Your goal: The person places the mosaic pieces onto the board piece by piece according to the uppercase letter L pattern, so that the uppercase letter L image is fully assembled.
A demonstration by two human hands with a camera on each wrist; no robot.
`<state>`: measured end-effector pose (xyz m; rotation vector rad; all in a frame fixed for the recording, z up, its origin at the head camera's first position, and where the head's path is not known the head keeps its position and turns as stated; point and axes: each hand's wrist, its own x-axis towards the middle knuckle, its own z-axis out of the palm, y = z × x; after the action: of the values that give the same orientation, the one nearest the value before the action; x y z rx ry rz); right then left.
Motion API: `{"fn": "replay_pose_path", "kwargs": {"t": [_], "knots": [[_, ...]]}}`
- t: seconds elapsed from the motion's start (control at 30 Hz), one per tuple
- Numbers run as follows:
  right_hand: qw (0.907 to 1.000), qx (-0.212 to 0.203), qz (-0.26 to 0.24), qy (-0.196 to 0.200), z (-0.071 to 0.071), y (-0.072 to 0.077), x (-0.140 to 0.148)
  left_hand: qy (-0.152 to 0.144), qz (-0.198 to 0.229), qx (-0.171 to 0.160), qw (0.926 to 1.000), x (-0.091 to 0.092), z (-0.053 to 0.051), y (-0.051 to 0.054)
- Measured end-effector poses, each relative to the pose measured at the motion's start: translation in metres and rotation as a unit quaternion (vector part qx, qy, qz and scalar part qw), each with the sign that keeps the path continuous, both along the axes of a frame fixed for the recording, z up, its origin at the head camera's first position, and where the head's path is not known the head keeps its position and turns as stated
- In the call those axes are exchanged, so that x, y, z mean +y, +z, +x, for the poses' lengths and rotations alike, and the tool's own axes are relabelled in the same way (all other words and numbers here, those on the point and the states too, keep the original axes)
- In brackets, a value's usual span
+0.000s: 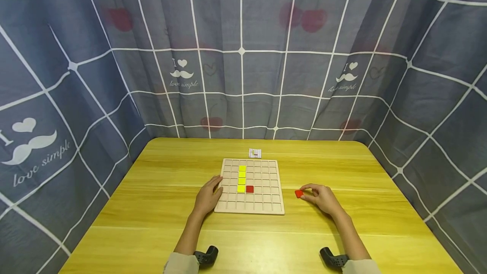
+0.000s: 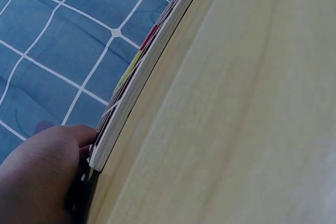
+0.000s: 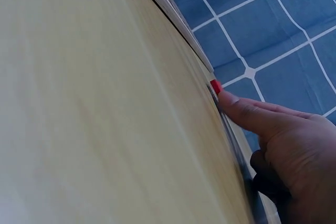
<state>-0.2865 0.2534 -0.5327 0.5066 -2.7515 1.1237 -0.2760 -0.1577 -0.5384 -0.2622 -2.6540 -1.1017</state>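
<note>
A square wooden grid board (image 1: 264, 207) lies on the table in the head view. Several yellow tiles (image 1: 242, 174) form an upright column in its cells, and one red tile (image 1: 249, 189) sits directly right of the lowest yellow one. My left hand (image 1: 206, 197) rests against the board's left edge, its fingers touching the rim. To the right of the board, apart from it, my right hand (image 1: 323, 200) pinches a second red tile (image 1: 298, 194) between thumb and fingertips. In the right wrist view only a small part of that tile shows beyond the fingertip.
Behind the board lies a small card (image 1: 255, 153) printed with a grid pattern. The yellow wood-grain table (image 1: 160, 206) ends at a blue checked curtain (image 1: 262, 71) at the back and sides. Dark bands (image 1: 206, 257) are worn on both wrists.
</note>
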Motion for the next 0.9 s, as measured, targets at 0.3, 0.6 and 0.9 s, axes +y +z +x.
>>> {"fn": "replay_pose_path", "kwargs": {"t": [0.3,0.6,0.9], "knots": [[0.9971,0.054,-0.054,0.000,-0.005,0.004,-0.024,0.003,-0.002,0.001,1.0000,0.000,0.000,0.001],[0.9924,0.097,-0.075,0.003,-0.012,0.005,-0.077,0.002,-0.003,0.001,1.0000,0.000,0.000,0.000],[0.9958,0.072,-0.037,0.043,-0.014,0.001,-0.123,0.002,0.000,0.005,1.0000,0.000,0.000,-0.001]]}}
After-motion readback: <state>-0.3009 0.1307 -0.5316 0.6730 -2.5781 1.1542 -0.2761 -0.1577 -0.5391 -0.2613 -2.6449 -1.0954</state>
